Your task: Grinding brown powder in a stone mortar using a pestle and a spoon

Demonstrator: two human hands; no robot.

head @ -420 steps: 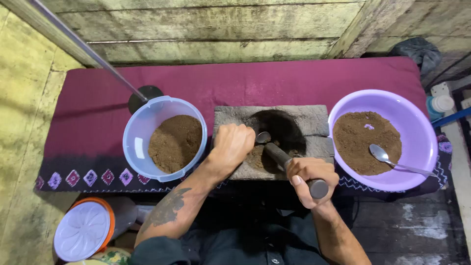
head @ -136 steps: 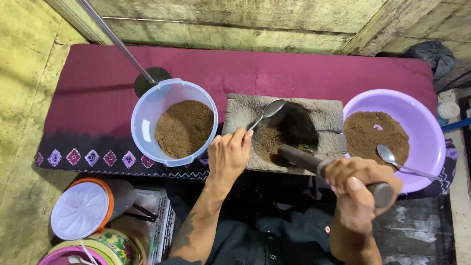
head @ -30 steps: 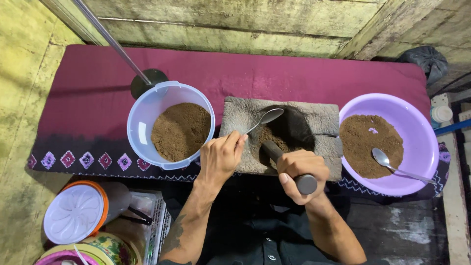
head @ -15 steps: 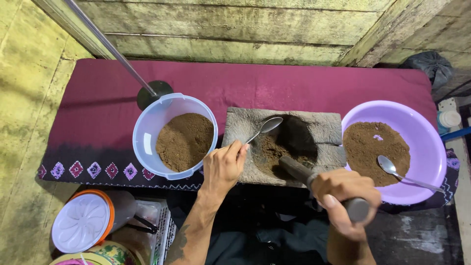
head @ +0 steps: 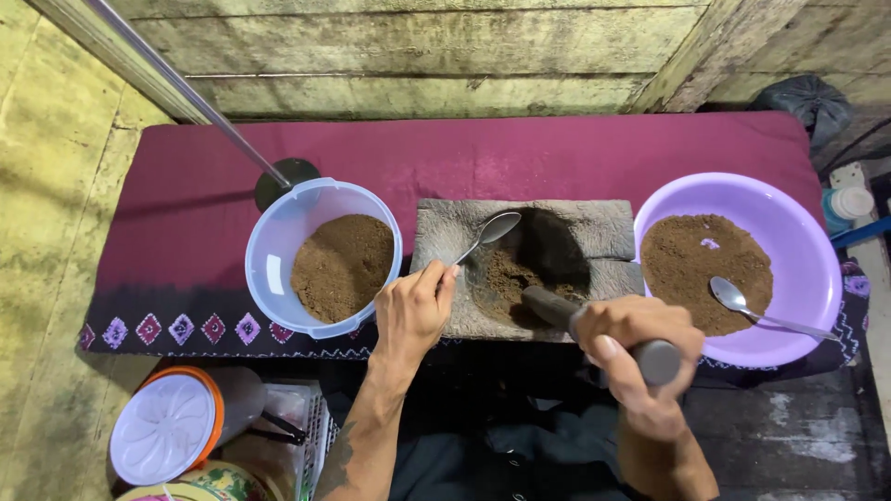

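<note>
Since half a second ago, little has been shifted: the pestle is kept drawn back toward the body, its dark tip resting in the brown powder at the near edge of the stone mortar. The pestle's handle is closed on fully by the right hand. A metal spoon is pinched at its handle by the left hand, its bowl lifted over the mortar's hollow. A clear blue tub of powder is set to the left and a purple bowl with a second spoon to the right, both on the maroon cloth. Powder could be pushed over the shallow near rim if the pestle is dragged too far, and the spoon could be struck by a careless stroke.
</note>
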